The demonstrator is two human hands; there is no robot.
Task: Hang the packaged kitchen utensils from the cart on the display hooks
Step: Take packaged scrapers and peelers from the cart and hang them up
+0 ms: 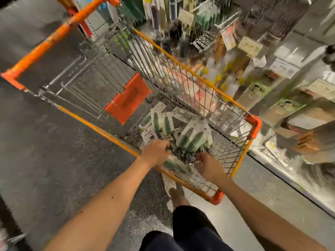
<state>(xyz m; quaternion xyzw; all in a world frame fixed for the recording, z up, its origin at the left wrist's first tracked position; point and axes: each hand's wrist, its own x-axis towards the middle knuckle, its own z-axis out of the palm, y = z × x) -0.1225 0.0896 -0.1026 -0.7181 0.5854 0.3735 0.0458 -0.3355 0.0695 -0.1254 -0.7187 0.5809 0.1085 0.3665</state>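
Orange-rimmed wire cart (254,124) holds the packaged utensils (190,136): green handles on white cards, piled at the near end of the basket; left hand (155,153) is inside the basket, fingers curled round the dark lower ends of the packs; right hand (208,167) is close by, fingertips pinching the same bundle from the other side; frame is motion-blurred, finer detail unreadable; display hooks (183,17) carry hung goods beyond the cart's far right side.

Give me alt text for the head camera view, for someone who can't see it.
The left hand and right hand grip a bundle of green-handled packaged utensils inside an orange-rimmed wire cart. Stocked display hooks stand to its right; the picture is motion-blurred.
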